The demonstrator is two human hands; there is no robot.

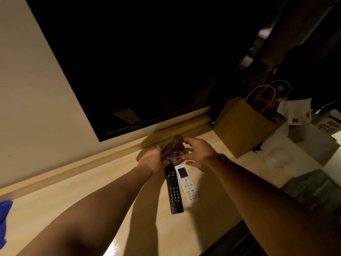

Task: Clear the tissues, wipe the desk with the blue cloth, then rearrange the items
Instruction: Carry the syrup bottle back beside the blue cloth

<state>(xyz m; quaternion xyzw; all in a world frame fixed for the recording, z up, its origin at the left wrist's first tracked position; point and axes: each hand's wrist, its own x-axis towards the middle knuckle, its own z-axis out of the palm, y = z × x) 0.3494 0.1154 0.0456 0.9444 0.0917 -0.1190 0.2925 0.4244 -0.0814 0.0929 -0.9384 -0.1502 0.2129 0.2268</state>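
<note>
A brown syrup bottle (175,151) stands upright on the light wooden desk (103,183), just below the TV. My left hand (152,160) grips its left side. My right hand (198,149) curls around its right side, fingers spread near the neck and label. Directly in front of the bottle lie a black remote (173,191) and a white remote (187,183), side by side, lengthwise toward me. The blue cloth (4,218) lies at the desk's far left edge, partly out of frame.
A large dark TV (138,61) hangs on the wall above the desk. A brown paper bag (241,124) with string handles stands at the desk's right end, with white bags and boxes (299,115) beyond it. Dark floor lies at lower right.
</note>
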